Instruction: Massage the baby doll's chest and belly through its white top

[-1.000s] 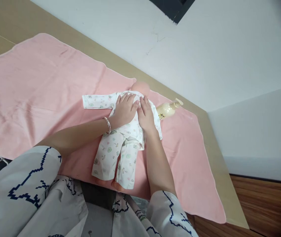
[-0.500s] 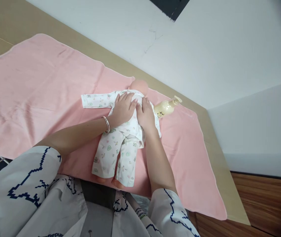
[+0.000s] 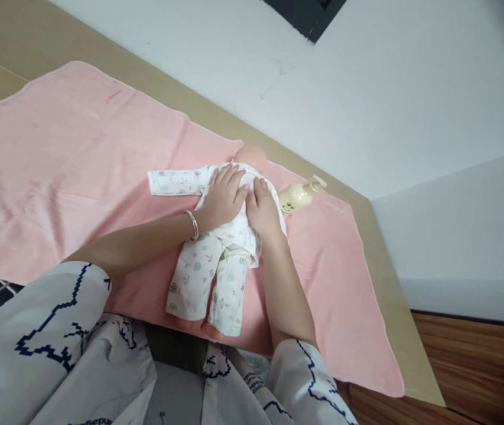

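Only a little has changed since the pictures of a moment ago: the right hand [image 3: 263, 209] has slid slightly outward, toward 3 o'clock, and its wrist covers more of the sleeve on that side, while the left hand [image 3: 224, 199] stays in almost the same place. I judge from this that the work continues on the upper body of the doll [image 3: 241, 233], with both hands in contact. The left fingers are extended and a little spread; the right fingers are also extended, but closer together. Both hands lie over the printed shirt and grasp nothing that I can see, although the palms are hidden. From the hands, the doll's head [image 3: 250, 156] is at 12 o'clock, its trousers [image 3: 194, 274] at 7 o'clock, and its outstretched sleeve [image 3: 176, 182] at 9 to 10 o'clock. A pump bottle [image 3: 296, 197] is just beside the right hand, at 2 to 3 o'clock. Under everything, a pink blanket [image 3: 96, 130], wrinkled at the left, covers most of the beige table [image 3: 3, 32]. Behind it, a white wall [image 3: 367, 106] rises, with a dark panel [image 3: 311, 18] near 1 o'clock; a brown wooden surface [image 3: 477, 360] shows at 4 o'clock.
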